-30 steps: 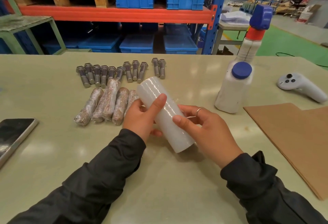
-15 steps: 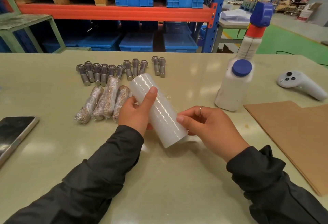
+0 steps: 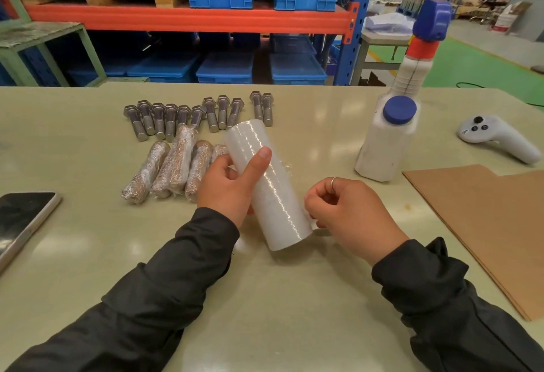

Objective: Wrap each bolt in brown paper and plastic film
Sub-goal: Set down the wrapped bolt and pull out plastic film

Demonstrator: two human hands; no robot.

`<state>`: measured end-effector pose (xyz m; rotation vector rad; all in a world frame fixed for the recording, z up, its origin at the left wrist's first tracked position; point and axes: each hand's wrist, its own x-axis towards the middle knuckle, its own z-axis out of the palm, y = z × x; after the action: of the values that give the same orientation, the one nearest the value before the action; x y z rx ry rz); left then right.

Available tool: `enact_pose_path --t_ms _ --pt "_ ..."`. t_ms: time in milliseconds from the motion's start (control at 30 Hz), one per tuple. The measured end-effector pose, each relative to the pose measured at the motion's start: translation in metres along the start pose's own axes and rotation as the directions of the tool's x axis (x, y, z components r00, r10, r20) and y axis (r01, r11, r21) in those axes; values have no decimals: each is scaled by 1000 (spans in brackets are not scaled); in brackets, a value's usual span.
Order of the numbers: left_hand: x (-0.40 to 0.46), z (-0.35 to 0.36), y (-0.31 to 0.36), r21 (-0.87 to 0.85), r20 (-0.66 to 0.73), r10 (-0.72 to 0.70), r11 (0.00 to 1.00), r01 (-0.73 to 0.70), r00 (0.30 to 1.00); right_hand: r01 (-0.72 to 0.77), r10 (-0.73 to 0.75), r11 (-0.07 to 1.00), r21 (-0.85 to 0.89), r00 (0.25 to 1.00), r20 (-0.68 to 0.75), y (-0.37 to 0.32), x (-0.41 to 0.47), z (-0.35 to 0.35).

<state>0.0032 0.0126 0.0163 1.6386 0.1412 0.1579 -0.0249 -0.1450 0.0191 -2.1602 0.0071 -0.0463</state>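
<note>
The left hand (image 3: 228,187) grips the film roll (image 3: 266,183), thumb laid along its top, holding it tilted above the table (image 3: 265,298). The right hand (image 3: 348,212) pinches at the roll's near end with curled fingers. Beside the left hand lie 4 wrapped bolts (image 3: 173,168); behind them, toward the far edge, a row of 11 bare bolts (image 3: 197,115). Brown paper (image 3: 485,224) lies at the right edge.

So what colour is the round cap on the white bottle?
Dark blue. The round cap on the white bottle shows clearly in the head view.
</note>
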Motion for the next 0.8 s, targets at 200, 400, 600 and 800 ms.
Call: enact_pose_path --t_ms 200,400,600,800 --pt "1 1 -4 -87 133 -83 992 95 988 -62 61 996 -59 998 -17 3 5 -4" --pt "1 4 -8 -90 197 -115 987 135 974 -122 101 898 424 992 73 -8 0 3" --pt "-3 8 -9 -67 230 -45 996 61 972 93 -78 984 152 992 -102 -5 -6 11" --pt "-4 7 -10 -69 251 -81 993 101 965 179 -187 982 -53 941 -283 1 1 7"
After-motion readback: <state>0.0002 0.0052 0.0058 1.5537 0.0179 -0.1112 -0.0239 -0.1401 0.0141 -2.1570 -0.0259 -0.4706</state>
